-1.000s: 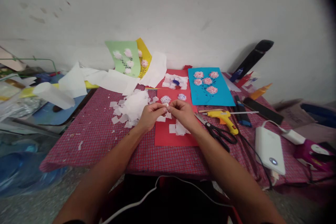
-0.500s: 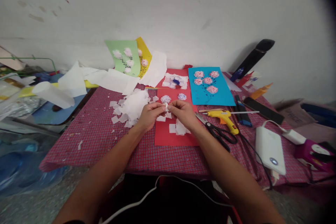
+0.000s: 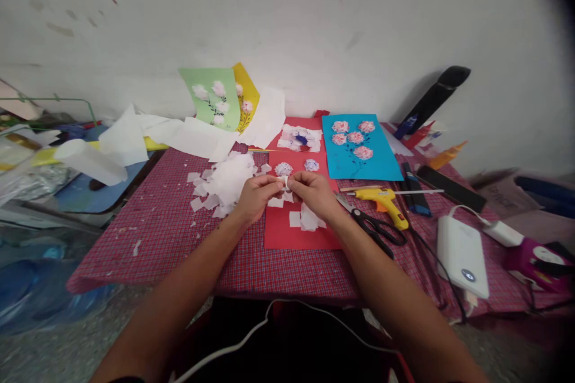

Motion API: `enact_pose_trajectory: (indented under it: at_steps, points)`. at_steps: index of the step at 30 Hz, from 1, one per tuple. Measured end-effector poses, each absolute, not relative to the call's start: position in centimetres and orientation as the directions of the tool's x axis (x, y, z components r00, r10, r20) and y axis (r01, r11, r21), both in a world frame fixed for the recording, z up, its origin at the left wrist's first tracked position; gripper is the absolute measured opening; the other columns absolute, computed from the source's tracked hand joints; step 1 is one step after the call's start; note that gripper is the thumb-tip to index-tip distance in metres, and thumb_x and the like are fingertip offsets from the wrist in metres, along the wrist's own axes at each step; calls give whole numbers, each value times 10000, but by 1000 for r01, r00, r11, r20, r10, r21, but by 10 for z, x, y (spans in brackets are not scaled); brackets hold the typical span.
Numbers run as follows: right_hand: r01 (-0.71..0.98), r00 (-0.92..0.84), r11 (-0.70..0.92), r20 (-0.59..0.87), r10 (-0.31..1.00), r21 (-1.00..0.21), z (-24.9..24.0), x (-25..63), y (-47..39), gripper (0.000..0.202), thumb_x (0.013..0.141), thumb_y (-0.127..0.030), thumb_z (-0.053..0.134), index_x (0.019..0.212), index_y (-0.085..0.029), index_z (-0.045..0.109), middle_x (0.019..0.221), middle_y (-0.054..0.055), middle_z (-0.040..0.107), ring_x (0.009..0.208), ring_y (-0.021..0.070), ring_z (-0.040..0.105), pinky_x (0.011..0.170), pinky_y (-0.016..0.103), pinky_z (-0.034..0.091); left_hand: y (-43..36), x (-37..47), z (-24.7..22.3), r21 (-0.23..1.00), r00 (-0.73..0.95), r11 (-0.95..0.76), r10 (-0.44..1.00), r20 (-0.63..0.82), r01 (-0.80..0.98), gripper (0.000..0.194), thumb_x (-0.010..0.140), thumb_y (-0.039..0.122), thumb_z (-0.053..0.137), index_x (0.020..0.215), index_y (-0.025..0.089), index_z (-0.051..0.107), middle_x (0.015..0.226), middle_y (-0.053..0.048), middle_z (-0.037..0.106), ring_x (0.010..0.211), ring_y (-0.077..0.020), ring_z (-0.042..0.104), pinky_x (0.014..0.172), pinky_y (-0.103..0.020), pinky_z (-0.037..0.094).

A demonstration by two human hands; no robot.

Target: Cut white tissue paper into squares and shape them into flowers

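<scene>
Left hand [image 3: 257, 194] is pinching a small white paper piece [image 3: 284, 181] between thumb and fingertips. Right hand [image 3: 314, 191] is pinching the same piece from the other side, thumb and index closing on it. Paper is sitting in the gap between the two hands, over the red sheet [image 3: 283, 238]; fingers are partly hiding it, so can't tell its exact shape.

Just beyond the fingertips, two speckled paper flowers [image 3: 311, 165] are resting on the red sheet. Farther beyond the hands, a blue-stained paper wad [image 3: 300, 139] is lying. White paper squares [image 3: 309, 220] are lying on the near side of the right hand, partly tucked under it from this view. A big pile of white squares [image 3: 231, 182] is spreading just left of the left hand.

Right of the right hand: black-handled scissors [image 3: 375, 230] are lying near the forearm, yellow glue gun [image 3: 381, 197] is lying just past them, and a blue card [image 3: 387, 169] with five pink-white flowers is lying beyond.
</scene>
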State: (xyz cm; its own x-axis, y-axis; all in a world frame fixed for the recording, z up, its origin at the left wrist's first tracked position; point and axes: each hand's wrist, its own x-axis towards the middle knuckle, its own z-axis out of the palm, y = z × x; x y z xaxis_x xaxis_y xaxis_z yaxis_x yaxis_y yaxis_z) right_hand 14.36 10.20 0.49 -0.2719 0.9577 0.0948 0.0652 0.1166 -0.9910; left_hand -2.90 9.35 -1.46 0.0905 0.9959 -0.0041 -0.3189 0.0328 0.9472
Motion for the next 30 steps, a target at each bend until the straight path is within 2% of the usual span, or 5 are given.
enact_pose_trajectory:
  at_steps: [4,8,18,24,30]
  points:
    - [89,-273,160,131,953,-983,8,141,99,238,842,-394,666,730,-192,610,600,-36,548,536,113,487,524,253,380,93,-28,-13,937,112,18,993,22,-349,212,710,297,839,764,139,709,699,-12,647,642,-117,586,649,-280,474]
    - [132,-266,218,178,948,-967,9,140,96,212,836,-371,662,740,-188,613,634,-33,545,569,112,461,539,254,362,92,-27,-11,937,151,14,988,42,-350,276,636,241,886,759,147,657,719,22,618,642,-90,562,648,-251,455]
    - [112,-277,206,168,946,-972,8,140,97,275,885,-444,636,755,-206,593,624,-35,540,554,119,452,534,261,366,92,-29,-7,879,207,151,976,-60,-453,193,689,205,820,784,145,662,731,-1,629,690,-124,612,675,-280,478]
    - [38,-313,251,227,922,-967,5,137,95,133,833,-330,675,881,-216,627,804,1,643,698,146,584,645,281,476,94,-30,-8,843,189,175,978,-89,-509,163,690,178,812,767,136,675,737,-10,651,676,-111,611,671,-268,476]
    - [128,-322,357,302,897,-925,-1,137,93,108,828,-242,680,912,-222,614,832,-2,624,698,141,576,627,280,473,95,-30,-8,823,163,181,981,-109,-538,183,669,167,828,759,132,672,725,-4,651,680,-112,619,669,-263,478]
